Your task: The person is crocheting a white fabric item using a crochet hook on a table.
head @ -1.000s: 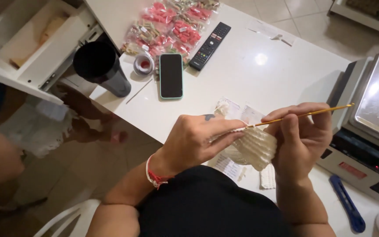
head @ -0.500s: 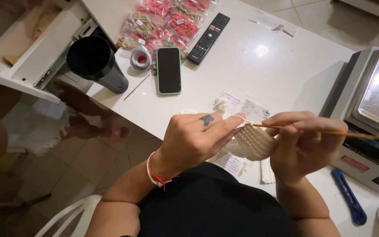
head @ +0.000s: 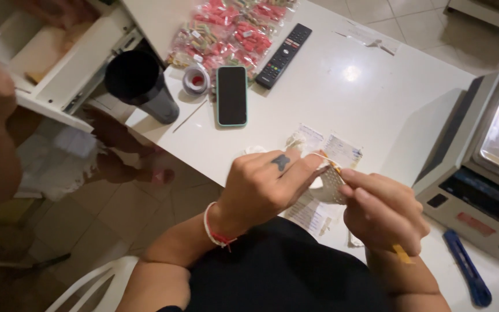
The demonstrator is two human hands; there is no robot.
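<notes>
While your left hand [head: 264, 188] pinched the cream crochet piece [head: 329, 186] between thumb and forefinger at the middle of the frame, your right hand [head: 383, 211] was closed around the yellow crochet hook [head: 401, 253], whose tail end poked out below your fist. A second before, that hook had lain nearly level, its long shaft pointing toward the right edge; now it was swung steeply, tip driven into the fabric and the shaft mostly hidden in your grip. I judged that you had turned the hook to work a stitch, so the piece was being built on, not set down. The work hung just above the near edge of the white desk [head: 342, 98], over some paper slips [head: 330, 147]. Farther out lay a phone [head: 231, 95], a black remote [head: 284, 55], a dark tumbler [head: 142, 84] at upper left, and a scale [head: 486, 156] at right.
</notes>
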